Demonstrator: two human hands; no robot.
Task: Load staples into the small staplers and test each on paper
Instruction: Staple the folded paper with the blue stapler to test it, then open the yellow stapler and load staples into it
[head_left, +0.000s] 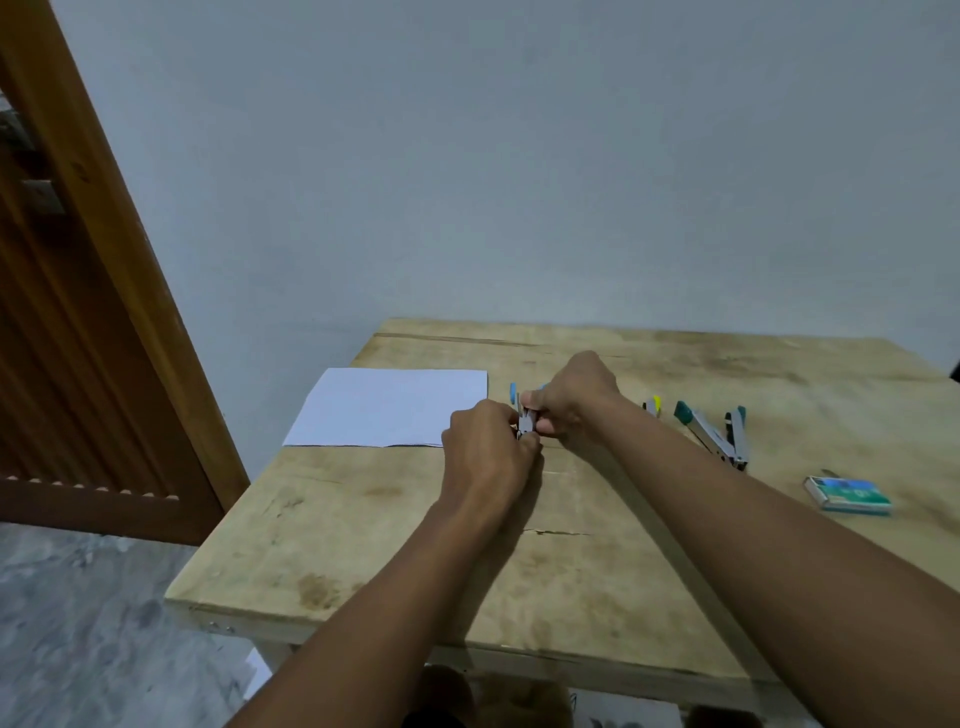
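Loading looks to be the step: left hand (485, 441) and right hand (571, 400) pinch a small blue stapler (525, 418) between them above the wooden table (363, 545), just beside the paper (389, 408). Next, probably closing it and pressing on that sheet; the teal stapler (717, 431) lies open nearby.

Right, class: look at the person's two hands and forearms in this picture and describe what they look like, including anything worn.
Both forearms are bare up to the frame's edge, with no sleeves showing. The left hand and the right hand are bare too: no gloves, and no watch, bracelet or ring shows. The fingertips are too blurred to tell more.
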